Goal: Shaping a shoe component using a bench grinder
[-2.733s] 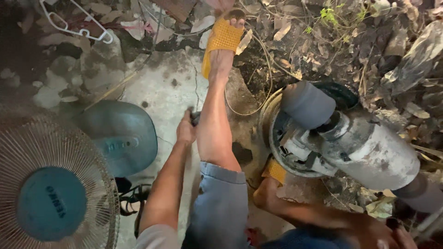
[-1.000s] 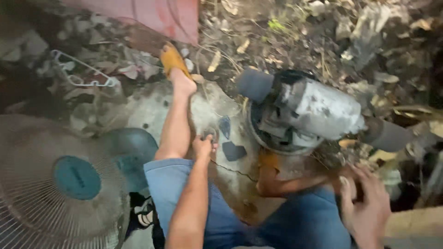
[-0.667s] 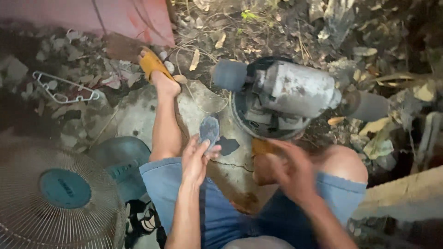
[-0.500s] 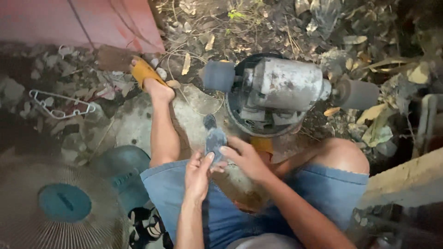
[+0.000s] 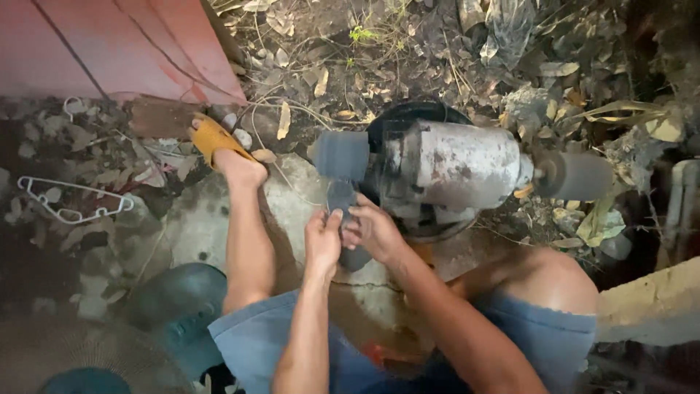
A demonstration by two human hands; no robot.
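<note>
Here, hands: left hand (image 5: 323, 237) and right hand (image 5: 372, 230) both pinch a small grey blade (image 5: 340, 198), fingers closed.
Grinder (image 5: 452, 171): its left wheel (image 5: 341, 155) just above, so the blade meets it.

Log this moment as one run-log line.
left hand: grips dark flat blade | right hand: grips same blade | blade: at dark grinding wheel of grey bench grinder

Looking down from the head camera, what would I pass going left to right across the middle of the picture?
White wire hanger → yellow sandal → left hand → right hand, both on a small dark piece → grey bench grinder body → its right-side wheel.
</note>
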